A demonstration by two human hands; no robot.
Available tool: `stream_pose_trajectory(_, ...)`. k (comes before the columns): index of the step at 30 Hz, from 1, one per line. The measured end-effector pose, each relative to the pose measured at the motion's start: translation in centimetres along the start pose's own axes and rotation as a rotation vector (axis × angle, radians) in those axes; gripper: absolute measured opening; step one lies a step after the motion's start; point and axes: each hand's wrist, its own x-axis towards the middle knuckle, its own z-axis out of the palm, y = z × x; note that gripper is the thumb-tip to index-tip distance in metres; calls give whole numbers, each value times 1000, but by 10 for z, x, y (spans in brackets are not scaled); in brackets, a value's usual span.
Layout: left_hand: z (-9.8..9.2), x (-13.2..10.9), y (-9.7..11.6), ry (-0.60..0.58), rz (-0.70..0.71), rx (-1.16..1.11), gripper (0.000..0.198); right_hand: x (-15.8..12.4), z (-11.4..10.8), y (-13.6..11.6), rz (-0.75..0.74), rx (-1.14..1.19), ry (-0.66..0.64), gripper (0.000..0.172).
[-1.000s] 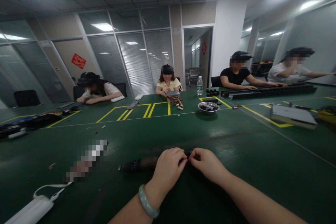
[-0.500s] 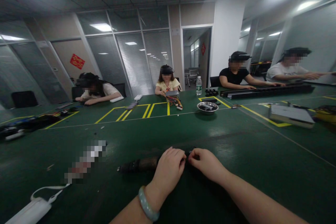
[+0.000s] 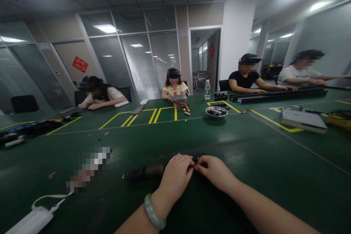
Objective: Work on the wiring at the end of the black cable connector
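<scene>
Brown-black tool point(image 3: 152, 171), roughly parallel to the far edge of the desk point(image 3: 263, 157), runs under left hand point(image 3: 177, 175) towards right hand point(image 3: 215, 172); either's grasp unclear.

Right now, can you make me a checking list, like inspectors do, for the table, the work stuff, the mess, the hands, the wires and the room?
Surface: green tabletop, marked with yellow tape.
Job's things: long dark object, brownish in the middle, lying on the tabletop, partly hidden by the left hand.
Clutter: metal bowl holding dark pieces, bottle, white device at near left.
Hands: left hand over the object; right hand close beside it, fingertips near the left's; anything pinched there is too small to tell.
Cables: coloured wires across the table; white cord or strap at the white device.
Surroundings: four people seated around the far side, wearing dark headgear; glass partitions behind.
</scene>
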Motion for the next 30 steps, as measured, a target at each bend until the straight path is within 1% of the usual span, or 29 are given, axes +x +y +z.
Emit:
stream_pose_trajectory(5, 3, 0, -1, 0, 15, 27, 16, -1, 3, -2, 23, -40, 34, 20)
stream_pose_trajectory(10, 1, 0, 2, 1, 24, 30, 18, -1, 2, -5, 41, -57, 44, 21)
stream_pose_trajectory(13, 0, 0, 4, 0, 25, 38, 21, -1, 3, -6, 28, -44, 55, 21)
stream_pose_trajectory(18, -2, 0, 6, 11, -15, 85, 23, -1, 5, -5, 28, -55, 79, 18)
stream_pose_trajectory(24, -5, 1, 5, -59, -90, 99, 17, -1, 5, -3, 40, -36, 50, 19)
stream_pose_trajectory(30, -7, 1, 2, -87, -80, 93, 13, -3, 3, -3, 40, -2, 38, 18)
